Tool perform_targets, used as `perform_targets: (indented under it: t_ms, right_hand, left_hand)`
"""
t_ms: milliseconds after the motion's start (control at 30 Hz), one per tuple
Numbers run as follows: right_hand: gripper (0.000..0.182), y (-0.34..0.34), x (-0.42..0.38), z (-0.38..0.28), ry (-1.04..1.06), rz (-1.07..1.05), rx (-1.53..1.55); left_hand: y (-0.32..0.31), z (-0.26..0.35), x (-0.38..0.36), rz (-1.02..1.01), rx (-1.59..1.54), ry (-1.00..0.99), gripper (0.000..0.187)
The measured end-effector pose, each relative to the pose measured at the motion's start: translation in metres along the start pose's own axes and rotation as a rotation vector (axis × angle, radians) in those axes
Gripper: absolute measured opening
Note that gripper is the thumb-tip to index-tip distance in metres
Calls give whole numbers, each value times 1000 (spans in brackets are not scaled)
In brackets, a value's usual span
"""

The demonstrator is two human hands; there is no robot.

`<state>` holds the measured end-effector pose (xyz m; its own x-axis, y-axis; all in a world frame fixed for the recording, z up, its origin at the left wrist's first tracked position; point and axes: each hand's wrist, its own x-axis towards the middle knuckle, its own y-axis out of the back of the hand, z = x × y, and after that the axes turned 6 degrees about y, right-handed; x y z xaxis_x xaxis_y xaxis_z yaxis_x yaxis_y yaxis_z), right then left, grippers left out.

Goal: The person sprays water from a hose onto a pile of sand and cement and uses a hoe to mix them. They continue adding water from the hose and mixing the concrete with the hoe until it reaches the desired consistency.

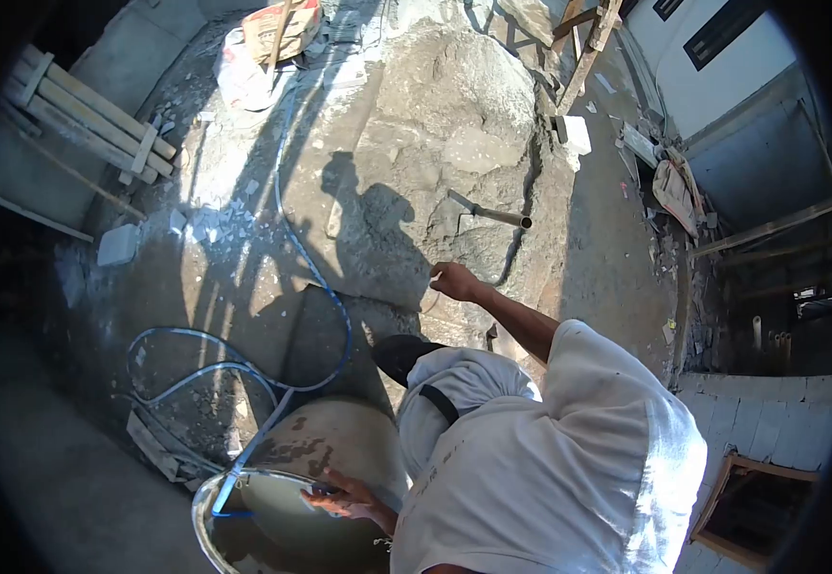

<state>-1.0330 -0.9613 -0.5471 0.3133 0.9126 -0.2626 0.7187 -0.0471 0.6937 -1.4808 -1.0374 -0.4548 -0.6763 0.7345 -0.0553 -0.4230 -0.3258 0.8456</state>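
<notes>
My left hand (344, 497) is over the mouth of a large drum (330, 435) at the bottom of the head view, its fingers apart and holding nothing I can see. Grey, murky water (282, 512) stands in the drum below it. A blue hose (234, 483) hangs over the rim, to the left of that hand. My right hand (454, 281) is held out over the ground with its fingers curled together. Something small and pale shows at its fingertips, too small to name. Beyond it, a pipe (502, 216) sticks out of the wet grey mound (444, 124).
The hose loops across the floor on the left. White blocks (119, 245) and broken tile pieces (215, 225) lie there, near stacked planks (90, 110). Sacks (267, 48) stand at the back. Wooden props (588, 57) and rubble (669, 191) line the right side.
</notes>
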Motion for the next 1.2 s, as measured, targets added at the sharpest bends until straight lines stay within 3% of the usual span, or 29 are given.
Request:
perform_targets:
  t_ms: [100,133,167,233,267,333,400,500,600,667,700,733,800,867,933,967,1100,1200]
  right_hand:
    - [39,3,-56,71,-203,130,54]
    - [39,9,-73,86,-377,169,231]
    - [36,8,-89,106,-424,360,227]
    - [36,28,-112,129,-661,479,597]
    - [39,28,-130,159,-374,584,737]
    - [43,59,-140,157,-463,715,816]
    - [46,88,-141,166,-365,785,817]
    - [51,116,-109,209,-483,751,786]
    - [56,141,-66,235,-548,747,734]
    - [51,137,-39,263,-412,662,425]
    - [56,117,-17,303,-453,619,430]
    - [63,121,-6,287,-501,616,391]
    - [67,97,18,317,-589,535,284]
    - [61,83,32,322,-665,386,305]
    - [54,77,37,300,-802,514,563]
    - [51,76,42,292,-870,487,543]
    - [47,40,49,269,-1044,441,364]
    - [49,53,79,233,-1131,391,210]
  left_hand:
    - [-11,-25,11,47,2,-79,74]
    - [-9,-23,11,88,60,-116,75]
    - [-9,-20,10,131,113,-149,77]
    - [-10,-17,14,104,81,-117,77]
    - [-8,-16,14,76,43,-63,78]
    - [2,-4,11,55,119,-68,79]
    - [-5,4,8,41,180,-60,80]
    - [5,-19,20,-30,-20,-152,79]
    - [4,-29,21,116,90,-211,78]
    - [3,-31,31,298,495,-325,76]
    - [0,-4,20,270,558,-376,76]
    - [-3,33,2,267,567,-378,76]
    - [-26,111,-36,3,273,-613,74]
    - [-63,155,-44,-175,128,-718,67]
    - [-98,195,-45,-303,144,-806,55]
    - [-119,216,-47,-326,151,-799,55]
    - [-220,319,-58,-831,-185,-578,34]
    - [-305,370,-91,-1144,-119,-558,32]
